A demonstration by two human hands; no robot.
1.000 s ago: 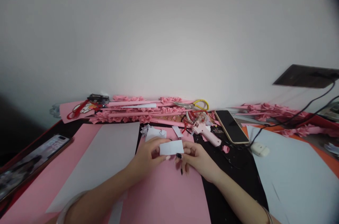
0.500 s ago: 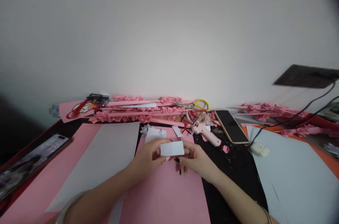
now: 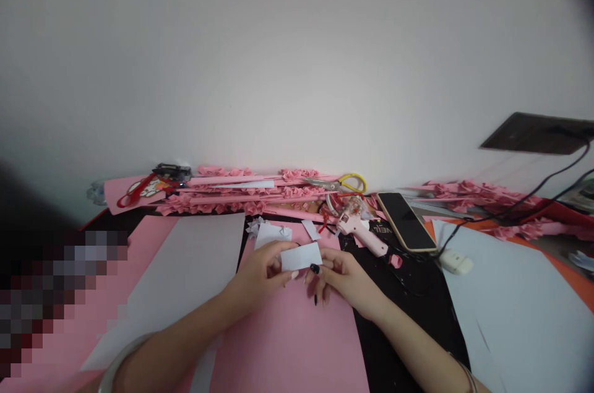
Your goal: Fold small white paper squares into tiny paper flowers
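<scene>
A small white rectangle of paper (image 3: 301, 257) is held up between my two hands, above a large pink sheet (image 3: 292, 343). My left hand (image 3: 260, 272) pinches its left end, thumb below and fingers behind. At the right end, the thumb and fingers of my right hand (image 3: 346, 278) grip the lower corner, the other fingers curled underneath. Just beyond the hands lie more white paper pieces (image 3: 271, 233) and a folded white paper star or flower (image 3: 254, 228).
Pink paper flower stems (image 3: 223, 200) line the wall, with yellow-handled scissors (image 3: 343, 184) on them. A pink glue gun (image 3: 364, 233), a phone (image 3: 407, 221) and a white charger (image 3: 455, 262) with a cable lie to the right. Large white sheets (image 3: 515, 306) flank both sides.
The small paper has tilted, its right end now higher. My right thumb has moved up onto its lower right edge. The left hand stays nearly still. The area at far left is now pixelated.
</scene>
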